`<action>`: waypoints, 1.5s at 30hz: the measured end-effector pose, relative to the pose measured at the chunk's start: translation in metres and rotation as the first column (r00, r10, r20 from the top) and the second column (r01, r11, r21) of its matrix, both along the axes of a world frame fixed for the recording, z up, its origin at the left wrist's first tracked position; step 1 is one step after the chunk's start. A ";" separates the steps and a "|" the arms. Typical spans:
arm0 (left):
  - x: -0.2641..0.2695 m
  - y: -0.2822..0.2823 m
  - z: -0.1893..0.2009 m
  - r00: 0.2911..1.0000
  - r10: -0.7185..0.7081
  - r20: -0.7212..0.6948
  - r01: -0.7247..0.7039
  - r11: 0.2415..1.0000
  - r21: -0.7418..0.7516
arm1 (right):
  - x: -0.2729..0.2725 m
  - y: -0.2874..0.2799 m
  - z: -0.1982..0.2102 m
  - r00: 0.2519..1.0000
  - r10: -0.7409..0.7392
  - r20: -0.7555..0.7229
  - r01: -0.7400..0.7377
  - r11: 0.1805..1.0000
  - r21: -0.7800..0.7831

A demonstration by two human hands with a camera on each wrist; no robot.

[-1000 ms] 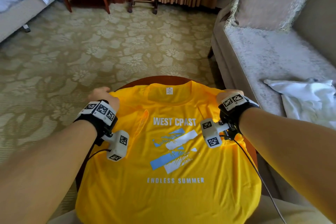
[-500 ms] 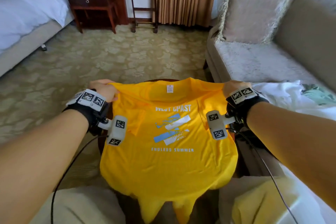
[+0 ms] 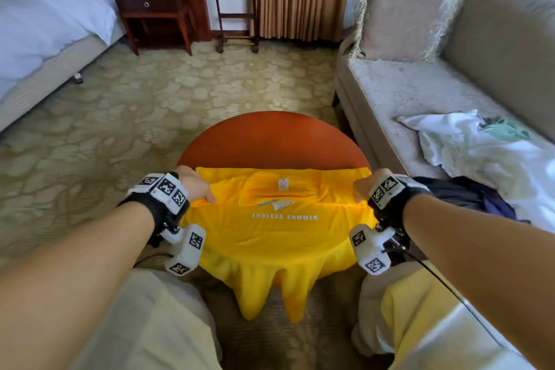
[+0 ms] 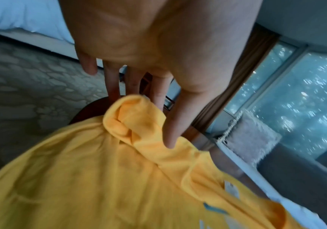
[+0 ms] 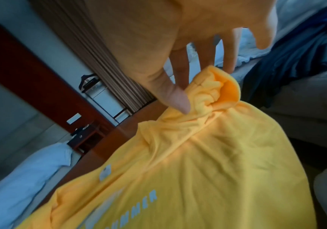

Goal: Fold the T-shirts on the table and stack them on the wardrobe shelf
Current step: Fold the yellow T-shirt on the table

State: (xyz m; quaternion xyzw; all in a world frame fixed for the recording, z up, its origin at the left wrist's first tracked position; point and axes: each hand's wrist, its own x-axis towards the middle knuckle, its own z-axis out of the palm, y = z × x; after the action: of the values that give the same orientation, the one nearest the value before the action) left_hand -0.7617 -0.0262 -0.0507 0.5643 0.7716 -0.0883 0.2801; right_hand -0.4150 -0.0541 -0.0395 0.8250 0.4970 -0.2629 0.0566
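One yellow shirt (image 3: 279,231) lies on the near half of the round desk (image 3: 270,141), top folded down, "ENDLESS SUMMER" readable, hem hanging over the near edge. Two hands, left (image 3: 195,186) and right (image 3: 368,186), pinch its far corners.

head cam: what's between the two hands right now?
Only the yellow T-shirt: its folded-over collar edge with the white neck label spans from left hand to right hand, each pinching a corner. Head view shows it.
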 end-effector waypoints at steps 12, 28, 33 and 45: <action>0.045 0.004 -0.017 0.997 -0.040 -0.070 0.048 0.991 0.127 | -0.028 0.007 -0.017 0.999 -0.027 0.023 0.023 0.985 0.169; 0.000 0.010 0.006 0.971 0.031 0.235 -0.039 0.999 0.031 | -0.023 0.003 0.016 0.958 0.197 -0.207 -0.237 0.952 -0.194; -0.001 0.014 -0.004 0.975 0.107 0.195 -0.141 0.975 0.170 | -0.002 0.013 0.008 0.999 0.031 -0.027 -0.029 0.996 0.082; 0.019 0.052 -0.050 0.998 -0.027 -0.055 0.026 0.999 -0.026 | -0.015 0.052 -0.056 0.977 0.146 0.156 -0.125 0.983 -0.135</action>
State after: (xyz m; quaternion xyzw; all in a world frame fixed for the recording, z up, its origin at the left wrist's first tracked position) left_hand -0.7427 0.0254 -0.1005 0.5683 0.7702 -0.1172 0.2646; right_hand -0.4296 -0.0024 -0.0951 0.8029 0.5284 -0.2199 0.1668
